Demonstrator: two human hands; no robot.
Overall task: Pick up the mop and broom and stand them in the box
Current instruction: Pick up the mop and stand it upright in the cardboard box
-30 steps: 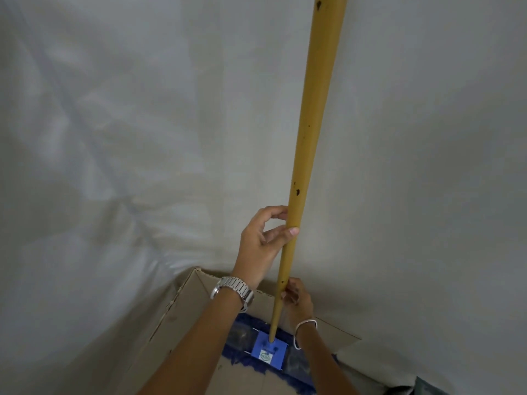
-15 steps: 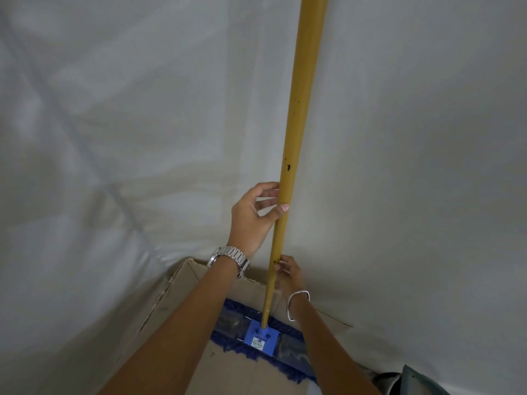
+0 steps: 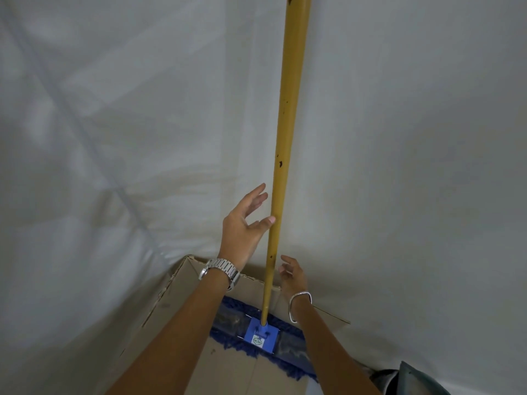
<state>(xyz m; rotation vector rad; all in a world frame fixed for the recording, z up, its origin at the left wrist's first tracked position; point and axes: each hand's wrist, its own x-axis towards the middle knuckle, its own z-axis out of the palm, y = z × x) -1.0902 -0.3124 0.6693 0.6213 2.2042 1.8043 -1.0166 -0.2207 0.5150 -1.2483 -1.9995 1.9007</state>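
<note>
Mop (image 3: pixel 285 155) is seen standing upright in the cardboard box (image 3: pixel 182 283), with its long yellow stick rising between the two hands and going out of view at the top. Its blue fluffy head (image 3: pixel 261 336) is laid flat on the box floor, below both wrists and between the two forearms. The left hand (image 3: pixel 242 226) is held wide, with the fingers spread out and pointed up; only the tip of the thumb is touching the left side of the stick, and nothing is gripped. The right hand (image 3: pixel 292 276) is also held wide and loose, just to the right of the stick and lower down than the left hand, and it looks to be a little apart from the stick. A silver watch (image 3: pixel 219 270) is worn on the left wrist, and a thin silver bangle (image 3: pixel 299 305) is worn on the right wrist. The back edge of the box is found just under the two hands, right by a white sheet wall (image 3: pixel 114 124) that fills the space behind and above them. Some small dark spots can be seen on the stick above the left hand. A dark greenish thing (image 3: pixel 419 380) is seen low down to the right of the right arm, but what it is cannot be told.
</note>
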